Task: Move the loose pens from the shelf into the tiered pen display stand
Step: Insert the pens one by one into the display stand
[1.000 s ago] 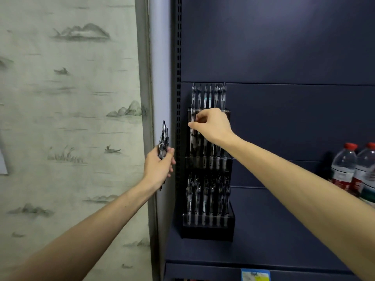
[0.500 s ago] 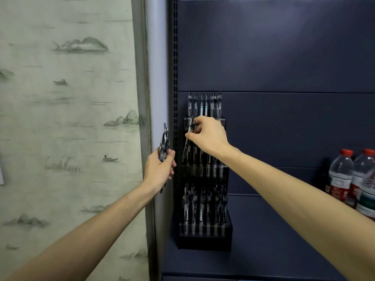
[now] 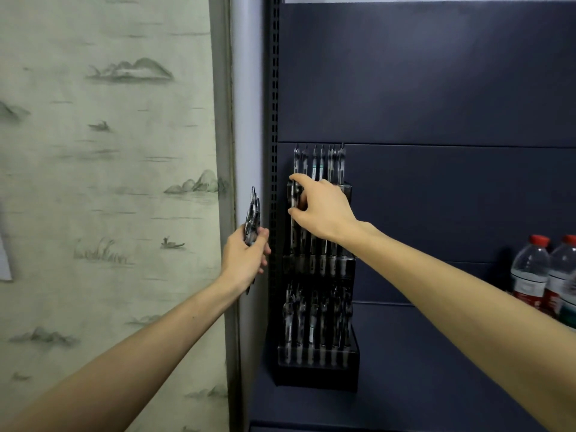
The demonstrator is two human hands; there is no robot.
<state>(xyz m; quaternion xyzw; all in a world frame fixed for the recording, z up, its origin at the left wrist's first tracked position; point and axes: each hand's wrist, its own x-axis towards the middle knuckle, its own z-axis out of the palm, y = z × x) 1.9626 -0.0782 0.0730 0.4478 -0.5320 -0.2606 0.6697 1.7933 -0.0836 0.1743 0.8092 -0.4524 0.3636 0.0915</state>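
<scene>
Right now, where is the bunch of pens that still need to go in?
The bunch of pens is gripped upright in the left hand, just left of the pen stand, in front of the shelf's edge post.

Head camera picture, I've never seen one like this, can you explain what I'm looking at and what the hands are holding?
There is no machine here. A camera worn on a person's head looks forward and down at their own two bare arms. The left hand grips a bundle of pens, pointing up. The right hand pinches one pen at the left end of the stand's middle tier. The stand sits on a dark blue shelf, its three tiers holding pens. Water bottles stand at the right. Left of the shelf is a painted wall.
</scene>
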